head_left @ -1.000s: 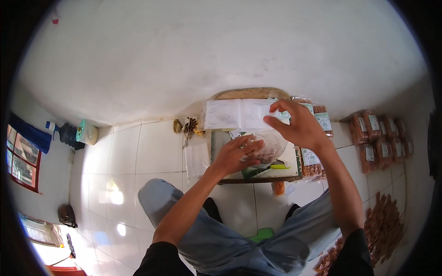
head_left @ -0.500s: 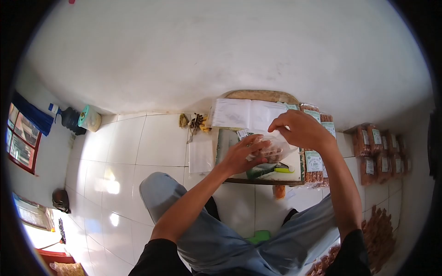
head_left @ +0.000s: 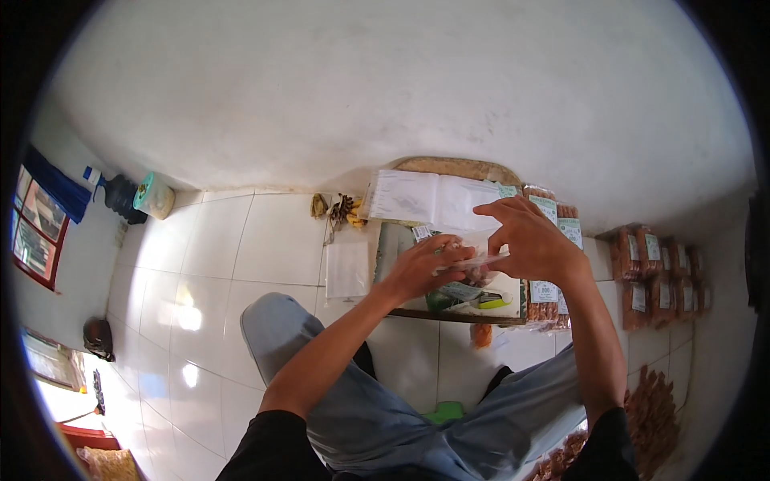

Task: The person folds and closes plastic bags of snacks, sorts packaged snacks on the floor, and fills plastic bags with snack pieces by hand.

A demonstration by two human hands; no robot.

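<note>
Over a low table (head_left: 391, 248), a clear plastic bag (head_left: 481, 258) with brown pieces inside is between my two hands. My left hand (head_left: 425, 266) grips its left side, fingers bent round it. The thumb and fingers of my right hand (head_left: 529, 239) pinch the bag's upper right edge. Beneath the bag lie a green-and-dark item (head_left: 441, 300) and a tool with a lime-green handle (head_left: 495, 301). White plastic sheets (head_left: 433, 199) lie along the table's far side.
Labelled packs of brown pieces (head_left: 544, 292) stand right of the table, with more packs (head_left: 659, 260) by the right wall. Loose brown pieces (head_left: 651, 417) lie on the floor at lower right. Bananas (head_left: 353, 212), clear bags (head_left: 346, 271) and an orange item (head_left: 481, 335) lie nearby.
My right hand has come down from above and closed on the bag's edge. The bag's top is now drawn out and folded between my hands. The view has shifted slightly.
</note>
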